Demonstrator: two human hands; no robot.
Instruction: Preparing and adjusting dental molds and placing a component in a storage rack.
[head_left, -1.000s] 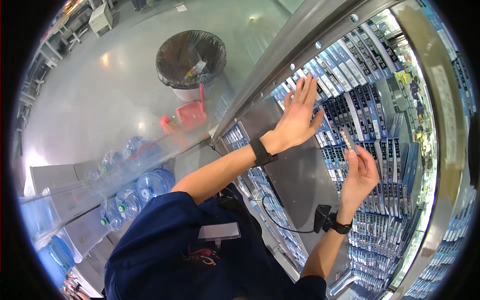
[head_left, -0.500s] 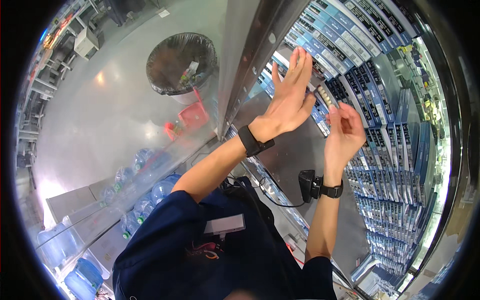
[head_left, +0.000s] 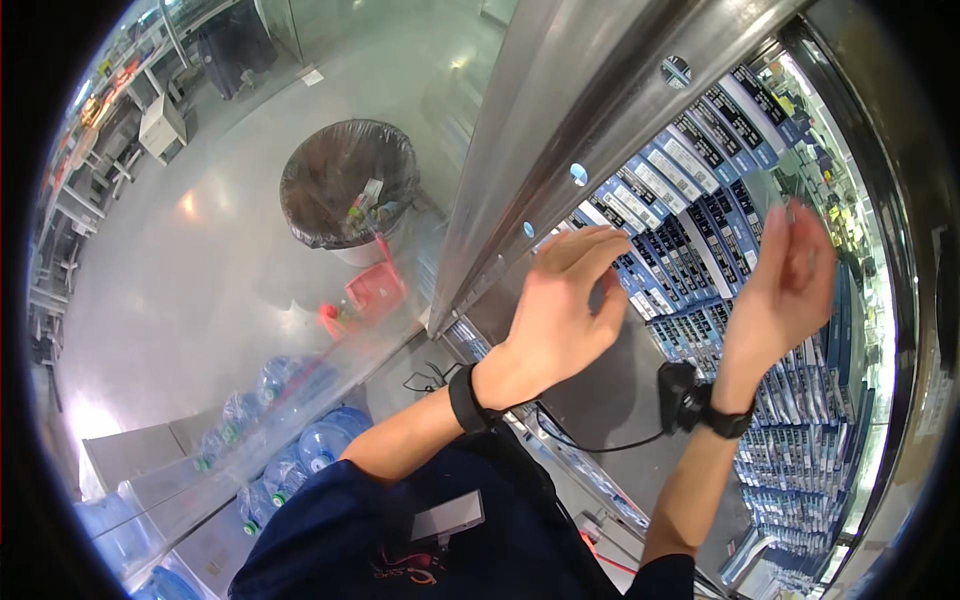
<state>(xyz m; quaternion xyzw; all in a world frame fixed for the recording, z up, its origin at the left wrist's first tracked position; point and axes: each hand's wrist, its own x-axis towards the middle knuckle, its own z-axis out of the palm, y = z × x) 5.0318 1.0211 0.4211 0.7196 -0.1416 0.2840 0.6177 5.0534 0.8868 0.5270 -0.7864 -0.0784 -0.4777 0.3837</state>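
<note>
My left hand (head_left: 565, 315) hovers above the grey shelf surface (head_left: 590, 395), just in front of the near end of the box rows. Its fingers are bent forward and the thumb stands apart, with nothing in them. Over the right part of the rows is my right hand (head_left: 785, 285), thumb and fingers drawn together and smeared by motion. Whatever it pinches cannot be made out. Below both hands stand tightly packed thin blue-and-white boxes (head_left: 690, 255) with dark printed labels. Black bands circle both wrists, and a black device (head_left: 680, 398) with a cable sits beside the right one.
A metal frame post (head_left: 560, 110) with round holes slants up beside the boxes. To the left are a lined trash bin (head_left: 350, 185), a red dustpan (head_left: 376, 290) and large clear bottles (head_left: 325, 445). A bright glass edge (head_left: 880, 340) borders the right side.
My right hand has moved right, and the strip of small pale pieces by its fingers is out of sight. My left hand has drawn back from the boxes, its fingers now bent. The view has shifted.
</note>
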